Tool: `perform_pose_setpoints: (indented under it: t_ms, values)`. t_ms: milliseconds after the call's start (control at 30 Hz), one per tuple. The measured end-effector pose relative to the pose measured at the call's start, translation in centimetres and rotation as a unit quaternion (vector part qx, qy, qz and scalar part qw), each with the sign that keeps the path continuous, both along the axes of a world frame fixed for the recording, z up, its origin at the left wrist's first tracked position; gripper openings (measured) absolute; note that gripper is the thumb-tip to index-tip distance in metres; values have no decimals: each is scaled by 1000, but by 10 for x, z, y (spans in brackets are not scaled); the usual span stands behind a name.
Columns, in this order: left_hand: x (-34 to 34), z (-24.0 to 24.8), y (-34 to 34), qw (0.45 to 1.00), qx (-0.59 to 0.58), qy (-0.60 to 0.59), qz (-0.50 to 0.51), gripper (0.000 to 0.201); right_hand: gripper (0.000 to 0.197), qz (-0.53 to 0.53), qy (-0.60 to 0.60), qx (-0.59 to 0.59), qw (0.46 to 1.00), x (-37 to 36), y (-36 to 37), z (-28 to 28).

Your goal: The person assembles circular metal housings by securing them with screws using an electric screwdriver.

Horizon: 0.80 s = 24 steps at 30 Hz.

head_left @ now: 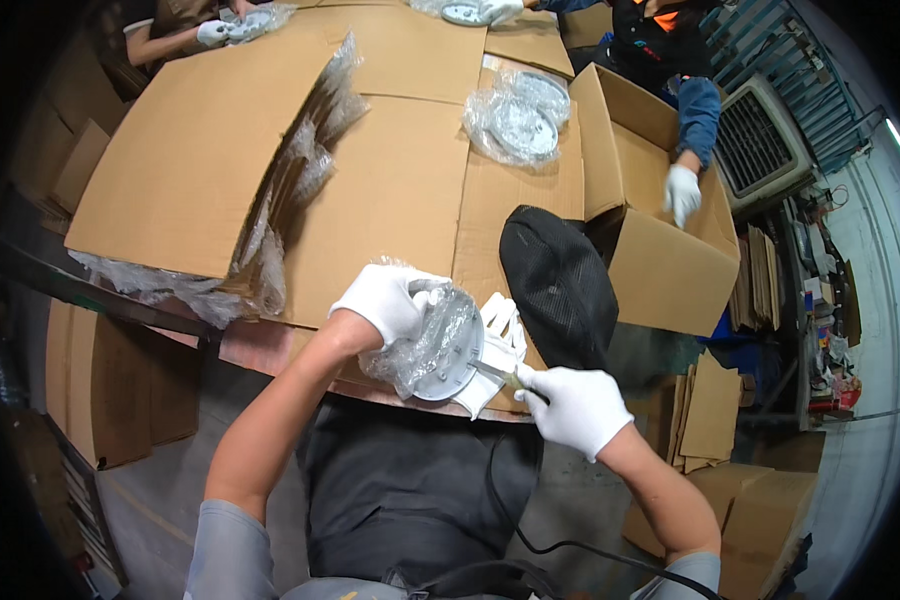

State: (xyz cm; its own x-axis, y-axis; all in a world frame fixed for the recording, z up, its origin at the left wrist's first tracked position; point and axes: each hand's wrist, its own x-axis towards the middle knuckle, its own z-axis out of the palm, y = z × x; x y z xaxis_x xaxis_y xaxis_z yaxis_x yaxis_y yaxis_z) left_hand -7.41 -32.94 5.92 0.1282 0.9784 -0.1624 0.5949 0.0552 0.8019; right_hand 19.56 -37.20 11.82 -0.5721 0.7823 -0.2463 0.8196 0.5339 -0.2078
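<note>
A round grey metal disc (457, 381), partly covered by clear bubble wrap (417, 352), is tilted at the table's near edge. My gloved left hand (388, 303) closes its fingers on the wrap at the disc's upper left. In my gloved right hand (576, 408) is a thin, flat metal hand tool (492, 372); its exact kind is unclear. The tool's tip reaches the disc's right side. A loose white glove (504, 332) lies beside and partly beneath the disc. Just beyond it rests a black mesh cap-like item (555, 283).
Flattened cardboard (370, 190) covers the table. A stack of cardboard sheets with bubble wrap (200, 170) stands left. Wrapped discs (522, 120) lie at the far right. A co-worker's gloved hand (681, 194) reaches into an open carton (670, 270); another person works far left.
</note>
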Motion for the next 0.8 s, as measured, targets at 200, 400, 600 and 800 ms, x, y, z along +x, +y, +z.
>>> perform_pose_setpoints:
  t_ms: [200,400,600,800]
  values:
    - [-6,-12,2,999,18,26,-4,26,24,-47,162,63,984,22,-30,-55]
    - [-5,-30,-18,986,71,-88,122,37,28,-151,246,32,957,23,-44,-74]
    - [5,-21,-48,981,104,-35,161,38,33,-148,197,-2,969,25,-32,-43]
    - [7,-15,-48,981,130,-13,143,35,24,-19,57,29,998,9,-17,9]
